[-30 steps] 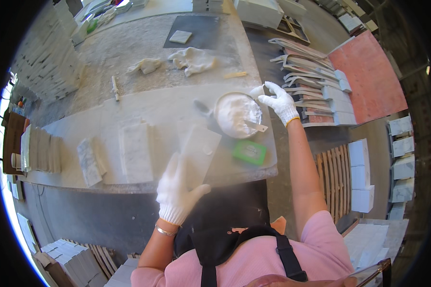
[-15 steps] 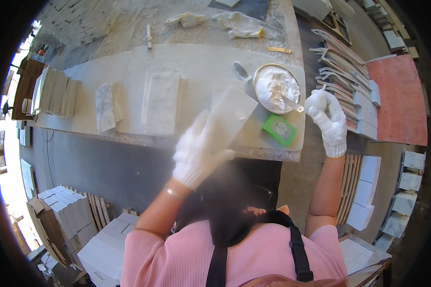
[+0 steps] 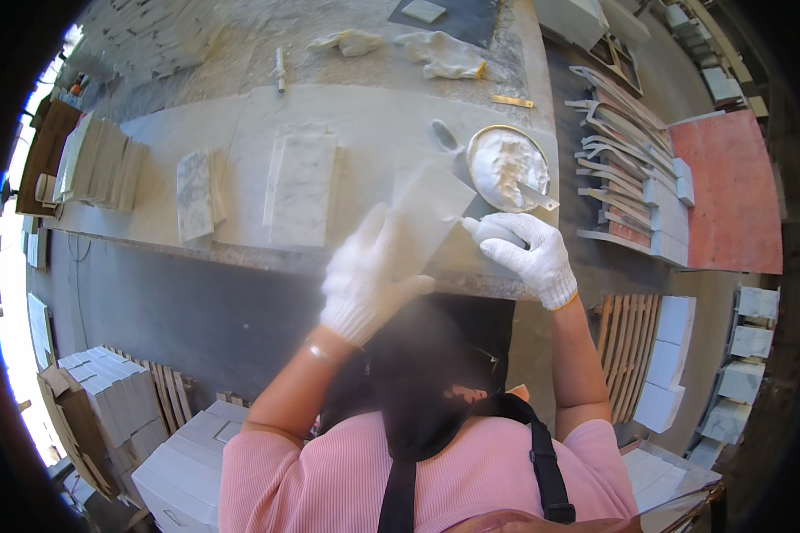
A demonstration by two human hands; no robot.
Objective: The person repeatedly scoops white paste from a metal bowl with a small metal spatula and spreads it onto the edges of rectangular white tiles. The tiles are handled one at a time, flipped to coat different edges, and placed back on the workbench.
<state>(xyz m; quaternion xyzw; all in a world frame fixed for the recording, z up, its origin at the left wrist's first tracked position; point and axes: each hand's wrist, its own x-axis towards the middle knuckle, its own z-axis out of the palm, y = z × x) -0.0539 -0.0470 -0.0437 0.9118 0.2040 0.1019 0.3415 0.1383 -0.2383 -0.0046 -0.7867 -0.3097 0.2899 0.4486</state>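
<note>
My left hand (image 3: 364, 275), in a white knit glove, grips the near left side of a pale tile (image 3: 431, 209) at the table's front edge; its thumb sticks out to the right. A blurry haze covers part of the tile. My right hand (image 3: 529, 258), also gloved, is closed round a small white squeeze bottle (image 3: 492, 231). The nozzle points left at the tile's right corner, where a small white dab shows. Just beyond the bottle stands a round tub (image 3: 473, 182) of white paste, with a putty knife (image 3: 540, 199) lying in it.
Marble-patterned tiles (image 3: 300, 191) lie left on the table, with a smaller pair (image 3: 196, 195) and a stack (image 3: 107, 164) farther left. Gloves (image 3: 440, 55), a marker-like stick (image 3: 281, 69) and a grey oval object (image 3: 444, 137) lie farther back. Racked strips (image 3: 627, 151) stand right.
My right hand has swung left and nearer with the squeeze bottle, bringing its nozzle to the tile. The green box beside the tub is now hidden by that hand. My left hand stays put.
</note>
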